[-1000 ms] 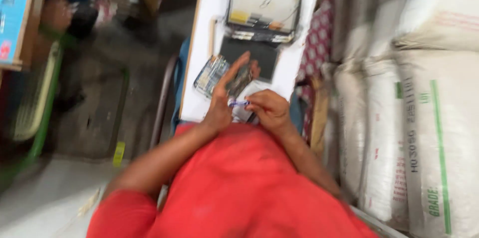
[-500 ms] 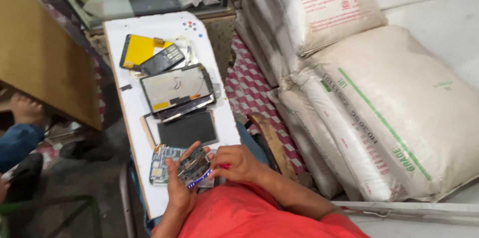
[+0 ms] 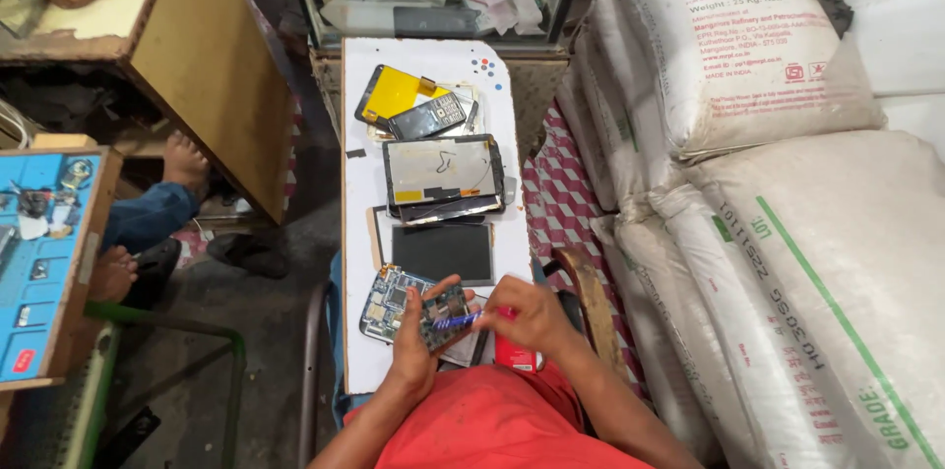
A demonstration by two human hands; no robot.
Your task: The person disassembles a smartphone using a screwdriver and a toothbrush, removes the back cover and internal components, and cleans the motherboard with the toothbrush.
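Near the counter's point(image 3: 364, 351) front edge, a small circuit board point(image 3: 445, 316) sits gripped in the left hand point(image 3: 415, 343); the right hand point(image 3: 522, 313) pinches a blue-handled tool point(image 3: 465, 319) against it. Beside lies another board point(image 3: 386, 300), beyond it a dark screen panel point(image 3: 442, 252).

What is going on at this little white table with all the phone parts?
A person in a red shirt sits at a narrow white board. The left hand holds up a small green circuit board, and the right hand puts a blue-handled tool to it. A larger circuit board lies just beside the left hand. Further along lie a dark screen panel, a tablet back, a dark keypad phone and a yellow piece. Big white sacks are stacked to the right.
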